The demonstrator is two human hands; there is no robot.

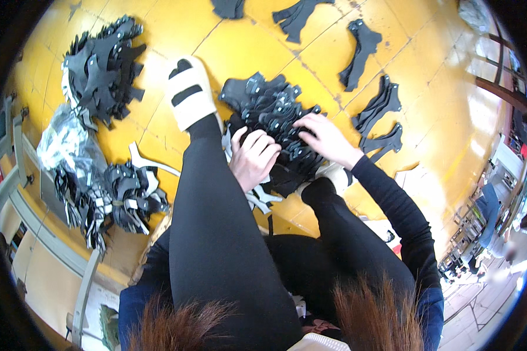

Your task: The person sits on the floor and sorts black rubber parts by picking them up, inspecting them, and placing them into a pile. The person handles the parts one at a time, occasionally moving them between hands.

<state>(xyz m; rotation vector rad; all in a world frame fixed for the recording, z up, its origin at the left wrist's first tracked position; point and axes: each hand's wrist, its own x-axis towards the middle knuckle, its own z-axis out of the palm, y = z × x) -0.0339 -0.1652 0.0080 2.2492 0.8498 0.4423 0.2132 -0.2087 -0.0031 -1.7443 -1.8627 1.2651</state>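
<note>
Black cut pieces [269, 108] lie heaped on the yellow floor [246, 47] between my feet. My right hand [325, 137] rests flat on the heap, fingers spread; my left hand [253, 157], loosely curled, touches its near edge beside my leg.

The person wears black leggings [216, 234], a black long sleeve [401, 216] over the right arm, dark blue cloth at the hips, and a cream slide sandal [189, 93] with black strap openings.
</note>
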